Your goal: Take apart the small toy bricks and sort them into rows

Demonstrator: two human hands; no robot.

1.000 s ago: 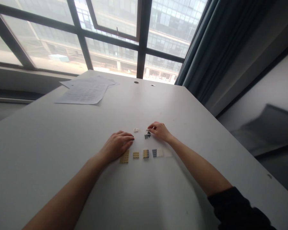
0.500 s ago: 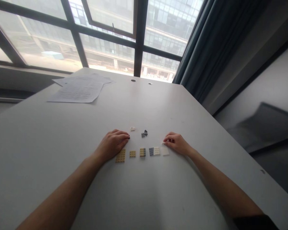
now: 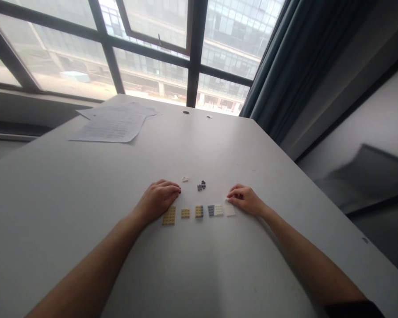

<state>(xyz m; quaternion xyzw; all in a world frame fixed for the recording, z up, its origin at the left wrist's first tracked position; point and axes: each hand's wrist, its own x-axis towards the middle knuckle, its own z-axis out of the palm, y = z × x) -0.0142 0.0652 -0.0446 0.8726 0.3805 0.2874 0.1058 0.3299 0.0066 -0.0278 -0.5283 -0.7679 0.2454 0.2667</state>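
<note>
On the white table (image 3: 192, 265), six flat pieces are lying in one row; I am taking the tan-and-grey block (image 3: 199, 211) as the centre of my clock. Toward 9 o'clock, two tan plates (image 3: 169, 216) are lying apart, the outer one larger. Toward 3 o'clock, one grey plate (image 3: 211, 210) is lying against one studded white plate (image 3: 218, 210), and one smooth tile (image 3: 230, 210) is coming after them. At 3 o'clock, a little higher, my right hand (image 3: 247, 201) is pinching one white bit (image 3: 227, 200), just beyond the tile; whether they are touching, I cannot tell. At 10 o'clock, my left hand (image 3: 159, 197) is resting, its thumb and fingers closing together on one dark bit (image 3: 180, 191). At 12 o'clock, a cluster of grey bits (image 3: 201, 186) is lying, too small for counting. At 11 o'clock, a few cream bits (image 3: 185, 179) are lying. Farther, at 10 o'clock, at least two papers (image 3: 112, 123) are overlapping.
</note>
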